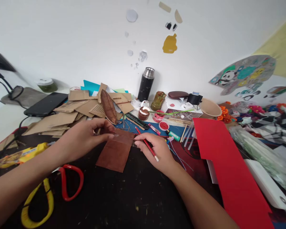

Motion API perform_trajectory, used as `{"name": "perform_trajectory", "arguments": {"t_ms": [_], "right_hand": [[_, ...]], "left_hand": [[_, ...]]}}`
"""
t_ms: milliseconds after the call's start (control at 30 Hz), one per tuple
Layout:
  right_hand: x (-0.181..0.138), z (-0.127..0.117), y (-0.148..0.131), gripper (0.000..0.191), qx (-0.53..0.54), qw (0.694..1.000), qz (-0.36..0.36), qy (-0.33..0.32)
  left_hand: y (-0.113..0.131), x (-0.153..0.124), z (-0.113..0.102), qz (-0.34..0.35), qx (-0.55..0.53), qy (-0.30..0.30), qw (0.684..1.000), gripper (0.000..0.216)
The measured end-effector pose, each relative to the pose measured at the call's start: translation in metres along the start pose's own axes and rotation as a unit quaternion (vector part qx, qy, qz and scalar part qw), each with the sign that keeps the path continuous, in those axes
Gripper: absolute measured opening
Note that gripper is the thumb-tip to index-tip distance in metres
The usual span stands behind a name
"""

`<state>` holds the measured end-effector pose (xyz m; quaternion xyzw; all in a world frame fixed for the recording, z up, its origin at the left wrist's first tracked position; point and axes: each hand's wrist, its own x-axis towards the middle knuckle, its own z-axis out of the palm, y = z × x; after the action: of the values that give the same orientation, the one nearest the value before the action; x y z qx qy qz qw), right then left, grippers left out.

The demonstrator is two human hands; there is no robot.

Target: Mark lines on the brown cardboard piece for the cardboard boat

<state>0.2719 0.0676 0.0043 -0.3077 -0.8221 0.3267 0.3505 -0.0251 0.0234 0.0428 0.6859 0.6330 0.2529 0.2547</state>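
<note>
A brown rectangular sheet [115, 153] lies on the dark table in front of me. My left hand [85, 136] presses a clear ruler [124, 136] down across the sheet's top edge, fingers closed on it. My right hand [157, 151] grips a red pencil [146, 143], its tip at the sheet's upper right corner. A brown boat-shaped piece [108, 106] stands just behind the left hand.
Red-handled scissors [70, 181] and a yellow glue gun [19, 156] lie at the left. Cardboard scraps [69, 113] pile up behind. A large red sheet [226, 165] covers the right side. A black flask [146, 84], small pots and sticks crowd the back.
</note>
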Motion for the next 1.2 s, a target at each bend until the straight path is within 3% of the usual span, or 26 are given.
{"name": "perform_trajectory", "arguments": {"t_ms": [167, 233, 267, 367, 467, 600, 767, 933, 1200], "right_hand": [[-0.001, 0.001, 0.001, 0.019, -0.007, 1.0, -0.001, -0.01], [0.0, 0.0, 0.003, 0.02, 0.006, 1.0, 0.017, 0.006], [0.0, 0.0, 0.004, 0.021, 0.015, 0.999, 0.026, 0.013], [0.0, 0.0, 0.006, 0.023, 0.029, 0.999, 0.038, 0.026], [0.0, 0.001, 0.006, 0.022, 0.015, 0.999, 0.032, 0.018], [-0.001, 0.002, 0.005, 0.02, -0.016, 0.999, 0.011, -0.032], [-0.004, 0.006, 0.009, 0.015, -0.087, 0.992, -0.034, -0.085], [-0.005, 0.009, 0.009, 0.025, -0.188, 0.966, -0.057, -0.167], [-0.002, 0.006, 0.006, 0.029, -0.229, 0.953, -0.049, -0.192]], "left_hand": [[-0.02, -0.03, 0.001, 0.027, -0.015, 0.049, 0.998, 0.062], [-0.033, -0.044, 0.004, 0.067, 0.05, 0.029, 0.996, 0.056], [-0.04, -0.051, 0.006, 0.09, 0.088, -0.016, 0.992, 0.054], [-0.055, -0.069, 0.014, 0.116, 0.145, 0.011, 0.983, 0.069], [-0.062, -0.079, 0.025, 0.158, 0.17, -0.002, 0.973, 0.064], [-0.063, -0.079, 0.038, 0.144, 0.167, -0.001, 0.975, 0.046], [-0.063, -0.071, 0.045, 0.15, 0.176, -0.014, 0.973, 0.04], [-0.057, -0.068, 0.052, 0.147, 0.192, 0.002, 0.97, 0.037], [-0.043, -0.057, 0.065, 0.163, 0.233, 0.023, 0.958, 0.038]]}}
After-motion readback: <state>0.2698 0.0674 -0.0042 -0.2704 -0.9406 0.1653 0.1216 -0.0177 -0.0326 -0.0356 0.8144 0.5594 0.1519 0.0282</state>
